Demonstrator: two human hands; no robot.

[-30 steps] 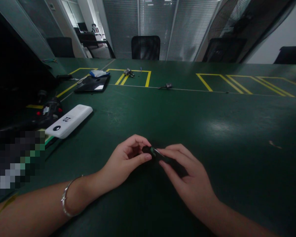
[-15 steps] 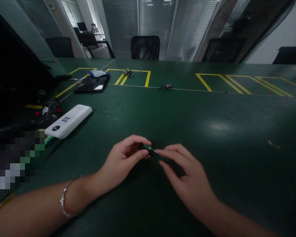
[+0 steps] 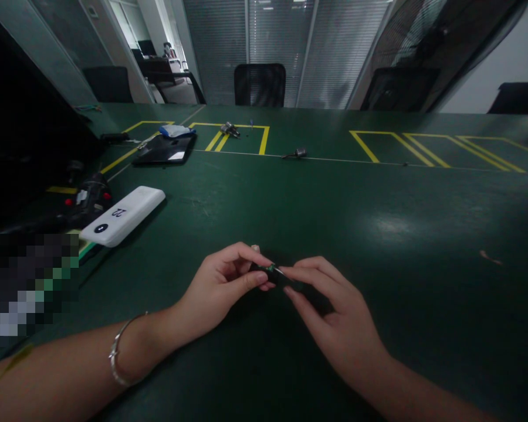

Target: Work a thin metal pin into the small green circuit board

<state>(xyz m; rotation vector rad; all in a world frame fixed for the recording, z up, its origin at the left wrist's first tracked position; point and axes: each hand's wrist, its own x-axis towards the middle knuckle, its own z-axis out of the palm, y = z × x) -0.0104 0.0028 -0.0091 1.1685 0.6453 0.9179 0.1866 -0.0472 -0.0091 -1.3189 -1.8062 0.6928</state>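
Low on the dark green table (image 3: 378,223), my two hands meet over a small dark part with a green tip (image 3: 273,271). My left hand (image 3: 222,287) pinches one end of it between thumb and fingertips; a thin bracelet sits on that wrist. My right hand (image 3: 334,319) grips the other end, with its fingers curled over a dark piece that I cannot make out. The part is small and half hidden by the fingers.
A white power bank (image 3: 123,215) lies to the left, with a black and red tool (image 3: 85,196) behind it. Farther back are a black tablet (image 3: 165,149), small metal parts (image 3: 229,129), a bit (image 3: 295,154), yellow tape boxes and black chairs.
The small part was drawn a little to the left, then the hands closed in again. My left index finger has lifted slightly. Both hands stay in the same spot.
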